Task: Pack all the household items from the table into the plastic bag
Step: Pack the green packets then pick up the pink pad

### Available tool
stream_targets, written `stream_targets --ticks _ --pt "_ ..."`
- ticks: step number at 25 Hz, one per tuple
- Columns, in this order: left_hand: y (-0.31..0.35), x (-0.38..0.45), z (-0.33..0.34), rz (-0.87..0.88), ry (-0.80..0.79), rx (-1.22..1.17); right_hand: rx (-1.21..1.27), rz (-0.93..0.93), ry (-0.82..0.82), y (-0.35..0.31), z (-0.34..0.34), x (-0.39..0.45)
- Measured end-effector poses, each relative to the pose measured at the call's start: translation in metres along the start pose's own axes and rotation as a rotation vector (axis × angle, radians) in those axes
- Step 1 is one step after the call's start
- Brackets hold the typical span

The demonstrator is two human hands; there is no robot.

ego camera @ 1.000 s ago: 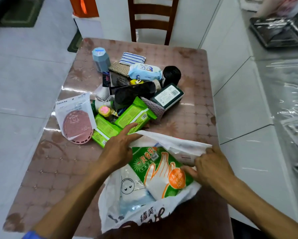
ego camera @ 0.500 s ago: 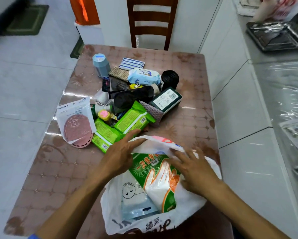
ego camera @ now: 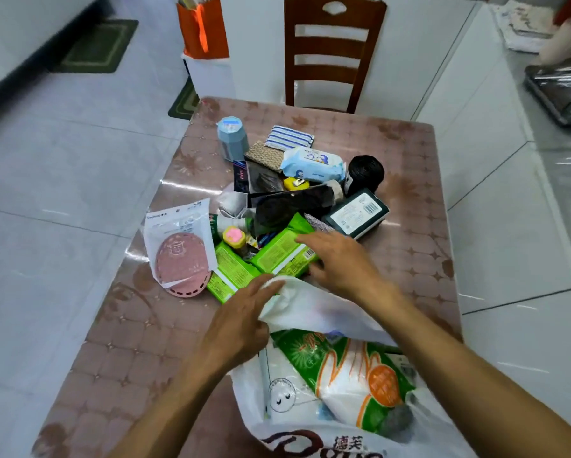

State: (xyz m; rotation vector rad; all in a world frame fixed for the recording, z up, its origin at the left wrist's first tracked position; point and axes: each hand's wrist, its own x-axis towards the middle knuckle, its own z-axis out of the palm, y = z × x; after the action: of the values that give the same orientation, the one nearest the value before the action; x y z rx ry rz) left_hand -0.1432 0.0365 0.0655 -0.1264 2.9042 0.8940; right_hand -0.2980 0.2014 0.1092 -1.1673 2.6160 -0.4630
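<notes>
White plastic bag [ego camera: 314,309] sits at the table's [ego camera: 410,206] near edge, mouth facing the pile, its rim pinched by the left hand [ego camera: 241,320]. Right hand [ego camera: 338,262], fingers loosely spread and holding nothing, rests over a green packet [ego camera: 282,251] just past the rim, its long axis diagonal, pointing up-right.

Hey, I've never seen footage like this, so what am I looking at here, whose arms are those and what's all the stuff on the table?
There is no machine here. A person wears a camera on the head, so the one picture looks forward and down at their own two bare arms. The left hand grips the rim of a white plastic bag, holding it open. The right hand reaches, fingers spread, over a green packet in the pile; whether it holds it yet, I cannot tell. Inside the bag lies a green pack of gloves. On the pinkish table wait a wipes pack, a pink disc in its wrapper, a black roll and more.
</notes>
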Motion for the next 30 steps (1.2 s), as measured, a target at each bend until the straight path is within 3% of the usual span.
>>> stream_targets --ticks 3,5,9,11,13,17,19,21,24,25,30 --pt "0.007 -0.007 0.001 0.158 0.006 0.044 -0.462 -0.106 -0.255 0.004 0.06 0.064" --pt "0.01 -0.009 0.008 0.188 -0.067 0.034 -0.628 -0.181 -0.337 0.01 0.086 0.081" --pt "-0.001 -0.007 0.031 0.098 -0.21 0.143 -0.694 -0.195 -0.231 0.02 0.097 0.082" --pt "-0.007 -0.006 0.033 0.074 -0.188 0.079 -0.577 -0.127 -0.168 0.024 0.088 0.067" --pt "-0.009 -0.006 0.03 0.081 -0.146 0.045 -0.372 0.054 -0.054 0.028 0.068 0.038" --pt "0.003 -0.002 0.021 0.071 -0.086 -0.05 0.333 0.381 0.58 0.025 0.014 -0.055" --pt "0.011 -0.002 0.017 0.054 -0.084 -0.112 0.596 0.448 0.726 0.014 -0.006 -0.106" --pt "0.02 -0.006 0.013 0.068 -0.061 -0.158 0.574 0.336 0.53 -0.001 -0.008 -0.142" --pt "0.029 -0.014 0.006 0.124 -0.024 -0.258 0.35 0.172 -0.001 -0.014 0.018 -0.156" --pt "0.03 -0.017 0.004 0.143 -0.02 -0.27 0.293 0.171 -0.103 -0.02 0.031 -0.152" --pt "0.027 -0.017 0.009 0.071 -0.122 -0.229 0.121 0.177 -0.088 -0.056 0.086 -0.121"
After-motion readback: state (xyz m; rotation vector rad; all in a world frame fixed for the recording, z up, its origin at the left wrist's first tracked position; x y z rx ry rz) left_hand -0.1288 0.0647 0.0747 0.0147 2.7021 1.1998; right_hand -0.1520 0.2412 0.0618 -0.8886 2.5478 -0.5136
